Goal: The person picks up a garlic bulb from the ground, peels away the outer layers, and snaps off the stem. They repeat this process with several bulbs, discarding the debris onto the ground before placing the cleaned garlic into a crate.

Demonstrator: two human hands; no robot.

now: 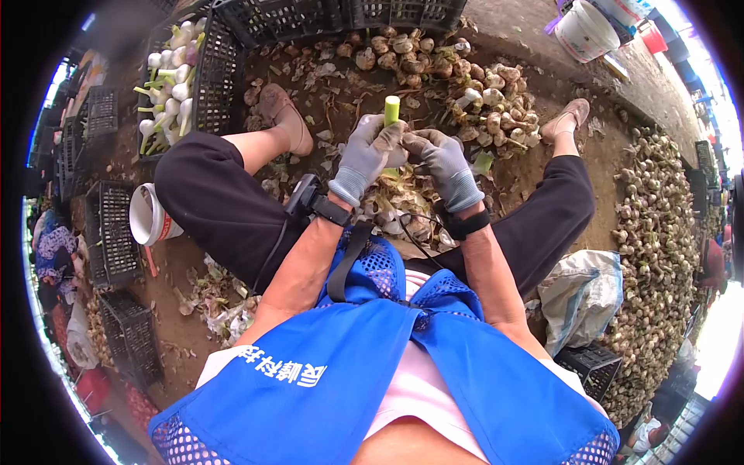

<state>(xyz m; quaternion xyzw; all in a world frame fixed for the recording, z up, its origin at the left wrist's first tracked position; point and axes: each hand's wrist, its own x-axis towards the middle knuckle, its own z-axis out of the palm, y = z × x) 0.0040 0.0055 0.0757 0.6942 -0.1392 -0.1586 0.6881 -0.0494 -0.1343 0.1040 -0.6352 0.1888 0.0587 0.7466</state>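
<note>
My left hand, in a grey work glove, is closed around a garlic bulb whose cut green stem points up and away from me. The bulb itself is mostly hidden by the fingers. Close beside it, my gloved right hand has its thumb and fingers pinched together at the bulb's side. What lies in that pinch is too small to make out. Under both hands, loose garlic skins cover the ground between my legs. Just beyond them sits a heap of untrimmed garlic.
A black crate at the upper left holds trimmed white garlic. More black crates and a white bucket stand left. On the right are a large garlic pile and a white woven sack. Another bucket is upper right.
</note>
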